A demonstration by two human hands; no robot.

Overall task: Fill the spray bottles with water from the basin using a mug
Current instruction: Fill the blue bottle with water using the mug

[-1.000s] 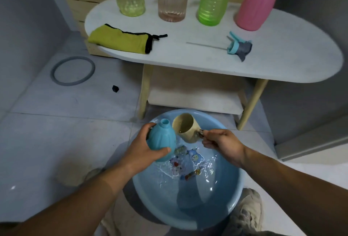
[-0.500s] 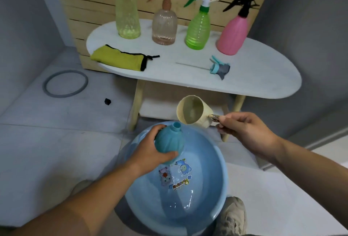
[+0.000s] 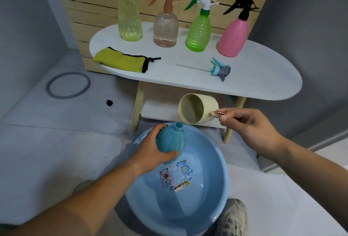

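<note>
Water lay shallow in the blue basin. Over its far side the left hand gripped the teal bottle round its belly, with the neck open. Just beyond, the right hand pinched the cream mug by its handle. The mug was tipped on its side and seemingly empty, though its inside was dim. A good refill would mean scooping deep, then pouring slowly with the lip close above the narrow neck and the bottle over the basin to catch spills. Farther off, a spray head lay on the white table, in front of four capped bottles.
</note>
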